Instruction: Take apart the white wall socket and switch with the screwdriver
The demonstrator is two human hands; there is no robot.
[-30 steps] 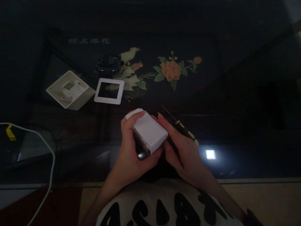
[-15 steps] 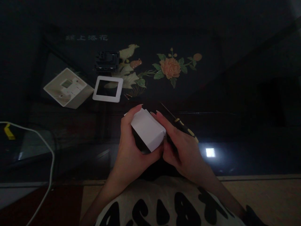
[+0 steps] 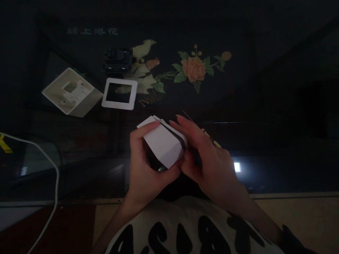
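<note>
A white square box (image 3: 162,141), tilted, sits in my left hand (image 3: 148,158), which is closed round its sides. A white cover plate (image 3: 173,127) stands a little apart from the box's right side, with a dark gap between them. My right hand (image 3: 206,151) is closed on the edge of this plate, thumb low and fingers at the top; its fingertips are partly hidden. Behind my right hand lies a screwdriver (image 3: 217,144), mostly covered, with its thin shaft showing above the fingers.
To the left on the dark glossy table (image 3: 265,158) are another open white box (image 3: 82,100), a white frame (image 3: 119,106), a black socket module (image 3: 118,60) and a few small screws (image 3: 143,103). A white cable (image 3: 57,176) runs down the left side. A carved flower (image 3: 194,69) decorates the tabletop.
The cover plate has come away from the box, opening a dark gap along that side. My right hand has shifted slightly up and right, covering more of the screwdriver. The view has tilted slightly.
</note>
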